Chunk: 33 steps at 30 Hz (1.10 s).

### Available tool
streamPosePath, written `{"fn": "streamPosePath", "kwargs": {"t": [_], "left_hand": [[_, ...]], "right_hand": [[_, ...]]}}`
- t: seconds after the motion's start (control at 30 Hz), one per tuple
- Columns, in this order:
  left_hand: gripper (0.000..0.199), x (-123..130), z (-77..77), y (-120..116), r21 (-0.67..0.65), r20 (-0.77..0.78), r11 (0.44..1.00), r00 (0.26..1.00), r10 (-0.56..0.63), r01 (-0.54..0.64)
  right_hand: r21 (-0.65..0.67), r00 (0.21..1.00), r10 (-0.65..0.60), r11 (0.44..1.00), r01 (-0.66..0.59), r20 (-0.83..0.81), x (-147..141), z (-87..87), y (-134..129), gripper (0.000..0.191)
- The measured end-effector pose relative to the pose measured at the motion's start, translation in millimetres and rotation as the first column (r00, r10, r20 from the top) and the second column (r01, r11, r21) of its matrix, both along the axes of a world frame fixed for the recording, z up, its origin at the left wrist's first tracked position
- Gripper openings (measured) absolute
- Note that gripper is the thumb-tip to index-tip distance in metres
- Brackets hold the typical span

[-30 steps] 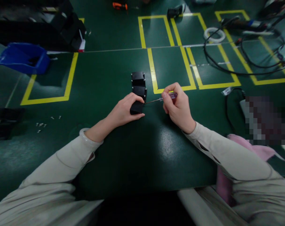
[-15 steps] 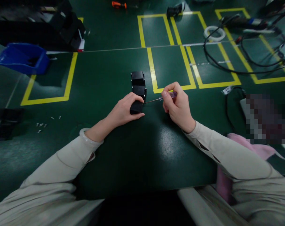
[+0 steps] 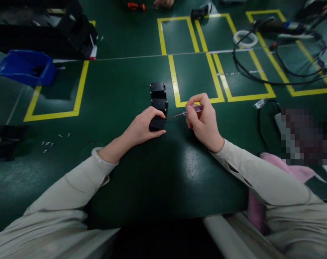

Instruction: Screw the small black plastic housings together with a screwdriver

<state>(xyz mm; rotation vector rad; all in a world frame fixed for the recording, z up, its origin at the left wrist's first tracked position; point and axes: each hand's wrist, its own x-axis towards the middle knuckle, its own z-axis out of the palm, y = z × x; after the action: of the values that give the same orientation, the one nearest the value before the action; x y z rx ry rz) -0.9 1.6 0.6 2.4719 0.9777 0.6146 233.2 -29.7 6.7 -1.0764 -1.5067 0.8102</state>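
Observation:
My left hand (image 3: 146, 124) grips the nearest of a short row of black blocks; this black block (image 3: 156, 124) lies between my thumb and fingers on the green table. Beyond it, two more black blocks (image 3: 158, 94) with small silver screws at their sides line up away from me. In my right hand (image 3: 202, 120) is a screwdriver (image 3: 197, 109) with a clear purplish handle. Its thin shaft points left, and the tip meets the right side of the held block. Exactly what the tip touches is too small to make out.
Several loose screws (image 3: 47, 144) lie at left, near dark parts (image 3: 7, 142). A blue bin (image 3: 28, 68) stands farther back. At right are a white tape roll (image 3: 245, 39), black cables and pink cloth (image 3: 290, 167). Another person's hand (image 3: 165, 3) shows at the far edge near an orange screwdriver (image 3: 135, 6).
Another person's hand has come into view at the far edge. My hands, the held block and the screwdriver stay almost where they were.

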Motion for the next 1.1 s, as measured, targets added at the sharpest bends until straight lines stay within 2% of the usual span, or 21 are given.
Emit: {"fn": "streamPosePath", "kwargs": {"t": [0.23,0.4,0.63,0.87,1.1], "left_hand": [[0.037,0.2,0.4,-0.7,0.022,0.009,1.000,1.000,-0.008,0.008],[0.037,0.6,-0.2,-0.7,0.036,0.020,0.999,1.000,-0.015,0.014],[0.038,-0.1,-0.7,-0.1,0.011,0.010,1.000,1.000,0.000,0.000],[0.037,0.3,-0.9,0.1,0.030,0.017,1.000,1.000,-0.008,0.008],[0.037,-0.1,0.1,-0.6,0.032,0.024,0.999,1.000,-0.009,0.008]], "right_hand": [[0.012,0.999,-0.011,1.000,0.011,0.052,0.6,3.9,-0.8,0.021],[0.023,0.999,-0.015,1.000,0.015,0.032,0.2,3.7,-0.8,0.010],[0.025,0.998,0.000,1.000,-0.001,0.060,1.2,5.1,-0.7,0.023],[0.034,1.000,0.016,0.999,-0.016,0.024,1.0,2.0,0.3,0.014],[0.043,1.000,0.009,0.999,-0.010,0.025,0.6,3.7,0.4,0.021]]}}
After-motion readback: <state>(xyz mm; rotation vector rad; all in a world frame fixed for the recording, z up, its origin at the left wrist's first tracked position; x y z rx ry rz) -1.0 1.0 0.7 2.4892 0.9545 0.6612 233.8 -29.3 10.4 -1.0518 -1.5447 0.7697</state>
